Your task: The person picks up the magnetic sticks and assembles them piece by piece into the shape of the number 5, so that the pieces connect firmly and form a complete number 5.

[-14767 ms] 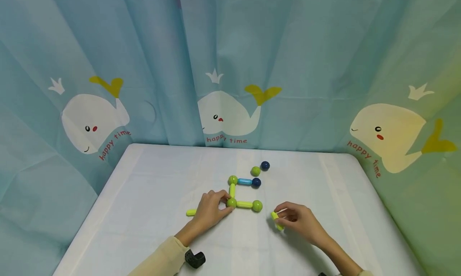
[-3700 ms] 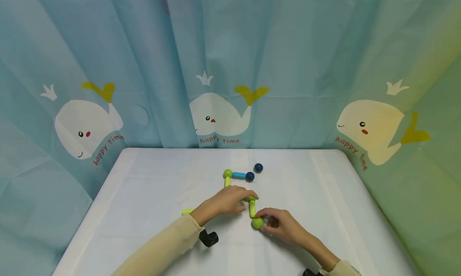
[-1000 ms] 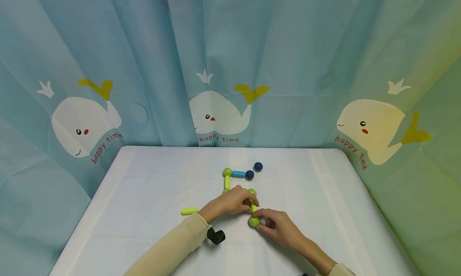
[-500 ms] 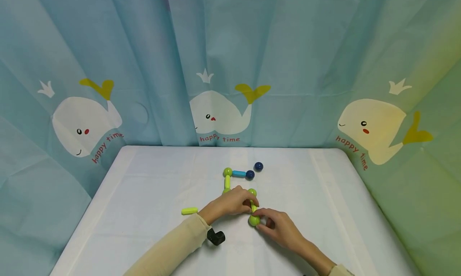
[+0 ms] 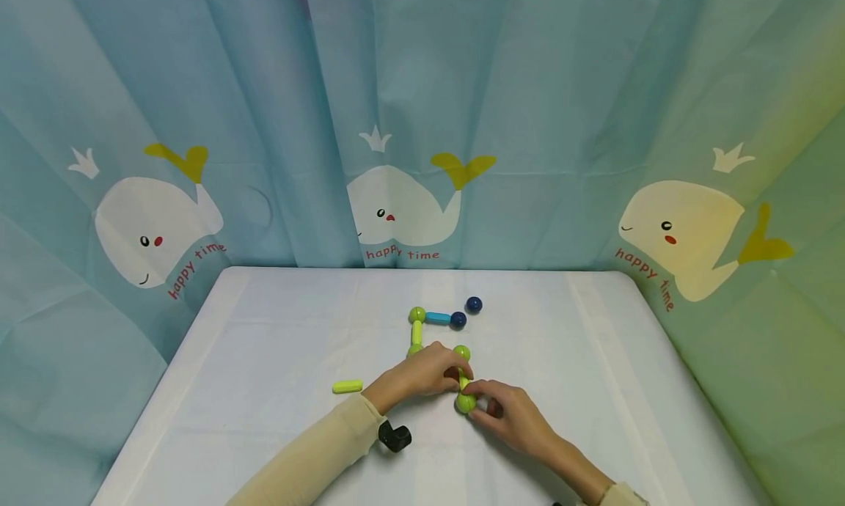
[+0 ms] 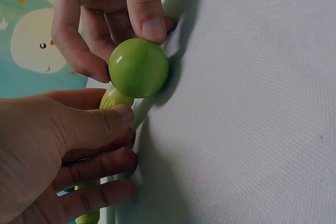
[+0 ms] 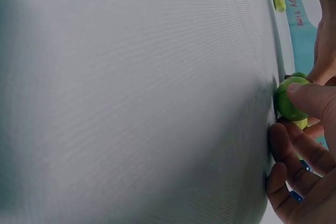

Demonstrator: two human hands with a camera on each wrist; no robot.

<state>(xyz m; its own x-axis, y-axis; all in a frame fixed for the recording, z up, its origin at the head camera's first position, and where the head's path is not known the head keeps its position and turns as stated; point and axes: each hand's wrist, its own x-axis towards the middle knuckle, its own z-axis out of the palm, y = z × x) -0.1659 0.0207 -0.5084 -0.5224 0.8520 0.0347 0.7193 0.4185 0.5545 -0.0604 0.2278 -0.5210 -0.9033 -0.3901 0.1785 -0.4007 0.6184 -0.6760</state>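
My right hand (image 5: 511,414) pinches a glossy green ball (image 6: 139,67) between thumb and fingers at the near end of a yellow-green stick (image 6: 116,98). My left hand (image 5: 425,370) grips that stick, its thumb lying along it in the left wrist view. Another green ball (image 5: 461,353) sits at the stick's far end. Behind my left hand, an upright yellow-green stick (image 5: 416,333) runs from a green ball (image 5: 417,314) down to a partly hidden green ball (image 5: 414,350). A blue stick (image 5: 438,318) joins the upper green ball to a dark blue ball (image 5: 458,320).
A loose dark blue ball (image 5: 474,305) lies at the back, just beyond the joined one. One loose yellow-green stick (image 5: 347,386) rests left of my left wrist. All lie on a white table (image 5: 264,359), with a whale-print curtain (image 5: 554,125) behind.
Over the last second both hands stay nearly still on the stick and ball. Since the earliest frame, the right-hand stick and ball have joined the near end, and the loose green ball has left the back.
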